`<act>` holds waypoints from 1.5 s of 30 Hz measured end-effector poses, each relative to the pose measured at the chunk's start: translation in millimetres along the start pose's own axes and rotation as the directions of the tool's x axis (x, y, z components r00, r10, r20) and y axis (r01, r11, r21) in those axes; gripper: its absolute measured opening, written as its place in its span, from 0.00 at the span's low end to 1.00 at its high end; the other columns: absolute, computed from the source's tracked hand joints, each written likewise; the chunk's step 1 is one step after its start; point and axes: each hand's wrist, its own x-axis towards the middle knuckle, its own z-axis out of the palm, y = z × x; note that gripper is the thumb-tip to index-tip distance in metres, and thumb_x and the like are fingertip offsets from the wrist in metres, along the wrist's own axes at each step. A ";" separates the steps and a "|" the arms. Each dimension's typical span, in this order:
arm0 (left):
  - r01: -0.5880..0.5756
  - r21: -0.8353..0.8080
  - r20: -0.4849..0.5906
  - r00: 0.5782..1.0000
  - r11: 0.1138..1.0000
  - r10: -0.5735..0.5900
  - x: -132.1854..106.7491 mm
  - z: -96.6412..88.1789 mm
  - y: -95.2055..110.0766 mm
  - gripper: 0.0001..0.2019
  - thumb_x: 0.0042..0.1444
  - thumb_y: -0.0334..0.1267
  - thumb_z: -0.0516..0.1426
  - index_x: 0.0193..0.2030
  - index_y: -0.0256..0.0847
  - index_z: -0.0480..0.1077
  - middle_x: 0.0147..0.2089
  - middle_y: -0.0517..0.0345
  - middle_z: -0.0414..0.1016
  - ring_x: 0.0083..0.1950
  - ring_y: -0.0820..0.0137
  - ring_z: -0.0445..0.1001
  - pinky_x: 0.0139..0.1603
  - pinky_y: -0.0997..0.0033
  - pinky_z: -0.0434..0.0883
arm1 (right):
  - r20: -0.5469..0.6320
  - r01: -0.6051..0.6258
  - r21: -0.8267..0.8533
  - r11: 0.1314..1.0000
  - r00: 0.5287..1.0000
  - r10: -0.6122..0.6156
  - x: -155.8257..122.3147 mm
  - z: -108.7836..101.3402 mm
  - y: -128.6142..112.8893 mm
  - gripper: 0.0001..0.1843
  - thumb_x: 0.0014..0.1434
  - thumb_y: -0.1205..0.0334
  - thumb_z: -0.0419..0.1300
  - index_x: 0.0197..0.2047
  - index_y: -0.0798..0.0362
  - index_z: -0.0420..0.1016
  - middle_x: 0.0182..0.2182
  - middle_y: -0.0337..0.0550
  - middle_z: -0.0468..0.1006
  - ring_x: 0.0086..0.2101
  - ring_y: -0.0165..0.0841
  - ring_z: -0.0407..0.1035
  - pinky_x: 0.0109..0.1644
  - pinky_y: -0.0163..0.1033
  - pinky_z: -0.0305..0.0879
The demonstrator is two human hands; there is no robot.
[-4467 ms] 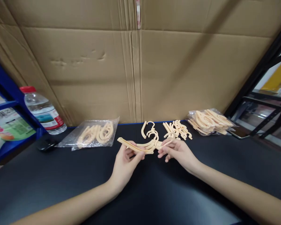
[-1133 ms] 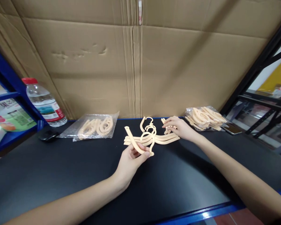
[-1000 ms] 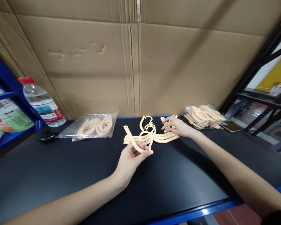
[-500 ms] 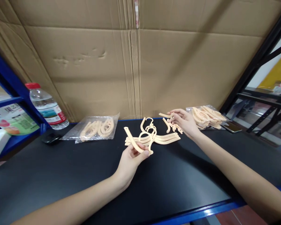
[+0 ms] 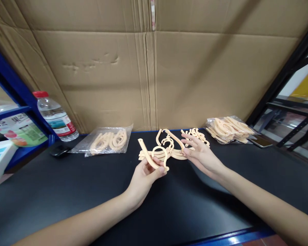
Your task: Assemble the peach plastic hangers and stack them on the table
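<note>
My left hand (image 5: 145,174) pinches a cream plastic hanger piece (image 5: 150,158) with a hook loop, held tilted over the black table (image 5: 66,191). My right hand (image 5: 200,154) grips a second cream arm piece (image 5: 174,137) between thumb and fingers and holds it close to the left hand's piece. Just behind both hands lies a small stack of assembled cream hangers (image 5: 166,150). A loose heap of cream arm pieces (image 5: 197,134) sits right behind my right hand.
A clear bag of cream parts (image 5: 107,140) lies at the back left, another bag (image 5: 228,129) at the back right beside a phone (image 5: 260,141). A water bottle (image 5: 55,117) and a black mouse (image 5: 58,150) are at the far left. A cardboard wall (image 5: 154,68) closes the back.
My right hand picked an arm piece from the loose heap and brought it left and toward me, up to the piece in my left hand. My left hand stayed in place.
</note>
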 end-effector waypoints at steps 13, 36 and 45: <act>-0.085 0.135 0.044 0.996 0.987 0.079 0.4 -1.2 -4.0 0.13 0.47 0.32 0.67 0.34 0.39 0.65 0.33 0.60 0.74 0.39 0.69 0.72 0.46 0.68 0.69 | 0.221 -0.053 -0.163 0.985 0.971 0.089 -14.6 19.3 19.1 0.14 0.45 0.61 0.71 0.36 0.53 0.77 0.31 0.40 0.79 0.31 0.30 0.71 0.35 0.36 0.67; -0.079 0.143 0.017 0.997 0.987 0.077 0.3 0.8 -1.1 0.12 0.45 0.31 0.67 0.31 0.39 0.67 0.31 0.61 0.73 0.38 0.68 0.74 0.44 0.68 0.71 | 0.271 0.019 -0.225 0.974 0.961 0.044 -17.3 22.1 17.7 0.08 0.46 0.63 0.69 0.32 0.54 0.77 0.29 0.41 0.79 0.31 0.33 0.74 0.38 0.40 0.73; -0.117 0.140 0.016 0.993 0.983 0.115 -0.6 0.9 -3.6 0.10 0.46 0.31 0.67 0.31 0.39 0.69 0.32 0.58 0.75 0.39 0.65 0.75 0.45 0.66 0.72 | 0.265 0.032 -0.248 0.968 0.964 0.036 -20.9 25.2 16.1 0.06 0.46 0.65 0.67 0.31 0.53 0.78 0.29 0.40 0.79 0.31 0.34 0.74 0.39 0.41 0.73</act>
